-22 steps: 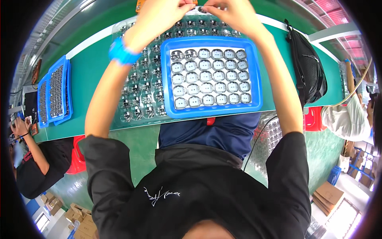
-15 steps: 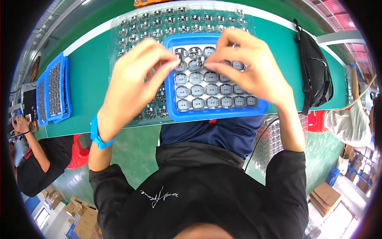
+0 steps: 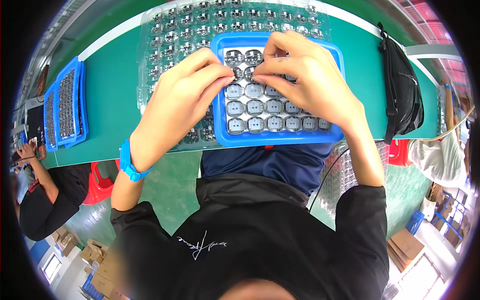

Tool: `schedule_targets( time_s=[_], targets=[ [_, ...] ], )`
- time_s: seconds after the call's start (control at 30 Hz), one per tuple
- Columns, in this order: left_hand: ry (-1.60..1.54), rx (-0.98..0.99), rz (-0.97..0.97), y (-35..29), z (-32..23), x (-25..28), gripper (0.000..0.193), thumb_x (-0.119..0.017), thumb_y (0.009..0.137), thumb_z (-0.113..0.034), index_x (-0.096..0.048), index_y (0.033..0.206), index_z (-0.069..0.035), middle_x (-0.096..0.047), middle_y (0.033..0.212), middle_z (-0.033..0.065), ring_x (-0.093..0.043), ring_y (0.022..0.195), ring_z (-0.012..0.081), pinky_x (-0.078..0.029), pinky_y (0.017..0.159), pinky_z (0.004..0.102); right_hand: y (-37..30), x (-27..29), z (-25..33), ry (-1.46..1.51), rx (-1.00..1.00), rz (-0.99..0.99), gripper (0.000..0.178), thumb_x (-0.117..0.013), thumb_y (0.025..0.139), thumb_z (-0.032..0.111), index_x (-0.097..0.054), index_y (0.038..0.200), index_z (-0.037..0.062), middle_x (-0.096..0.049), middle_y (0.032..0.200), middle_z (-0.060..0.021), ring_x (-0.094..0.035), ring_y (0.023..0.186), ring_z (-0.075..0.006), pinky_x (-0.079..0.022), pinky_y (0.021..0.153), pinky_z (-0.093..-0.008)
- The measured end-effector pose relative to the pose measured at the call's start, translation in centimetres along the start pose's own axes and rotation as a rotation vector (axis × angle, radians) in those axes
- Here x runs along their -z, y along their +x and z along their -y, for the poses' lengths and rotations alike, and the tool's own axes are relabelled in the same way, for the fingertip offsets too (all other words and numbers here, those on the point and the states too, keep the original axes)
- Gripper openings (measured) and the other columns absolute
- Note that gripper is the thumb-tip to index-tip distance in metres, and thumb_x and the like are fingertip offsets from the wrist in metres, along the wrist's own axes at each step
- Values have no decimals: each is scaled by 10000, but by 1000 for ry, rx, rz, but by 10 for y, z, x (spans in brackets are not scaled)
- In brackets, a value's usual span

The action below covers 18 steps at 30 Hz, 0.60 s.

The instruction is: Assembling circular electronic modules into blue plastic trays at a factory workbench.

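A blue tray (image 3: 218, 117) lies on the table before me, with rows of small rounded parts on a white liner. The nearer rows show grey faces, such as one grey part (image 3: 255, 107); at the far left corner are dark parts (image 3: 234, 57) with circuit-like tops. My left hand (image 3: 187, 92), with a blue wristband, is pinched at the edge of a dark part (image 3: 237, 74) in the second row. My right hand (image 3: 312, 75) pinches the neighbouring dark part (image 3: 249, 73). It hides several parts on the tray's right side.
Clear plastic blister trays (image 3: 172, 47) holding many small parts lie behind and left of the blue tray. Stacked blue trays (image 3: 67, 107) stand at the far left, near another person's hand (image 3: 26, 151). A black bag (image 3: 401, 90) lies at the right on the green table (image 3: 112, 105).
Both hands have come lower and closer to the second row. A dark face now shows where the row's second part looked grey. The tray sits slightly higher and farther right in view.
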<state>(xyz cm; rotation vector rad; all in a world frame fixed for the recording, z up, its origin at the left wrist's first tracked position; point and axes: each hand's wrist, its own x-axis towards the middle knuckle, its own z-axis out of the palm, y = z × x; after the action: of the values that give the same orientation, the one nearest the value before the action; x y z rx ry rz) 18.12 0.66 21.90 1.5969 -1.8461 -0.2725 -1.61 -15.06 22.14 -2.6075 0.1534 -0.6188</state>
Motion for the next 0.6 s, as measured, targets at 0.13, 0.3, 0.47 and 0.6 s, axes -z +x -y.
schedule_targets(
  time_s=[0.13,0.3,0.47,0.6],
  targets=[
    [4,-4,21,2,-2,1,93,-708,921,-32,-692,1003,8,-632,949,137,-672,830,350,-539,720,417,1,-1,1,-38,2,14,120,-803,817,128,-776,904,51,-633,914,-64,-640,884,-268,-527,768,-400],
    [38,-10,48,6,-2,1,89,-700,926,-40,-686,999,8,-629,953,138,-671,823,367,-534,707,438,1,-1,0,-39,-6,13,97,-779,828,147,-773,876,64,-652,904,-61,-655,914,-281,-539,793,-432],
    [48,5,60,6,-2,-2,88,-703,921,-45,-685,993,1,-626,961,128,-674,825,364,-535,702,445,3,-1,-1,-51,-22,54,91,-766,832,132,-772,883,56,-660,902,-74,-657,924,-293,-542,801,-439],
    [119,16,72,6,-8,-2,96,-703,922,-59,-682,998,-4,-617,984,115,-669,825,358,-540,706,447,3,-5,-2,-27,18,39,108,-788,830,107,-748,886,23,-629,899,-66,-617,854,-277,-513,757,-400]
  ],
)
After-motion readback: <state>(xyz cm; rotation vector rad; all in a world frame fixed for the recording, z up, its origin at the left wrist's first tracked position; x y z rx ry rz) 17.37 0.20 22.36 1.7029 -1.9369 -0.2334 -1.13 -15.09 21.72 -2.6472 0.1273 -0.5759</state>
